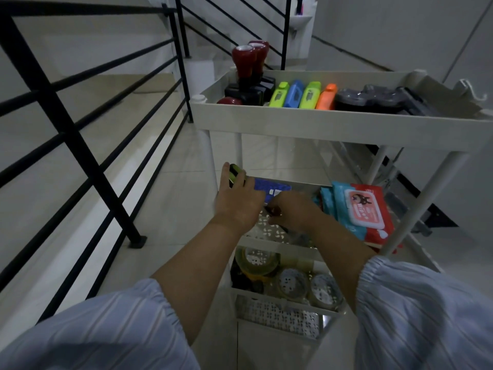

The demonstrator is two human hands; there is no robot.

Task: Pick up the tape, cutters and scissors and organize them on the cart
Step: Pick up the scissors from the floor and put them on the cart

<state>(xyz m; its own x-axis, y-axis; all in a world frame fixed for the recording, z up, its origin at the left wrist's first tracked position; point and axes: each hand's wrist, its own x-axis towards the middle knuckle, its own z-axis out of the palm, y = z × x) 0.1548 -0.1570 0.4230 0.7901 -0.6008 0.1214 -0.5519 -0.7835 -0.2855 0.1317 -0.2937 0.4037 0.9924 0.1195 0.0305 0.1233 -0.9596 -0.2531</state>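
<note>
A white three-tier cart (320,121) stands before me. My left hand (237,201) grips a green and black cutter (234,173) over the far left corner of the middle shelf (277,232). My right hand (296,212) pinches a small dark red-handled item (273,210), maybe scissors, just above that perforated shelf. A blue box (272,188) lies at the shelf's back, partly hidden by both hands. Several clear and yellowish tape rolls (293,283) lie in the lowest basket. Green, blue and orange cutters (304,95) stand in a row on the top tray.
Red-topped stamps (246,68) and a dark plastic pack (373,98) share the top tray. Wet-wipe packs (365,209) fill the right of the middle shelf. A black stair railing (88,145) runs along the left, with white tiled floor between it and the cart.
</note>
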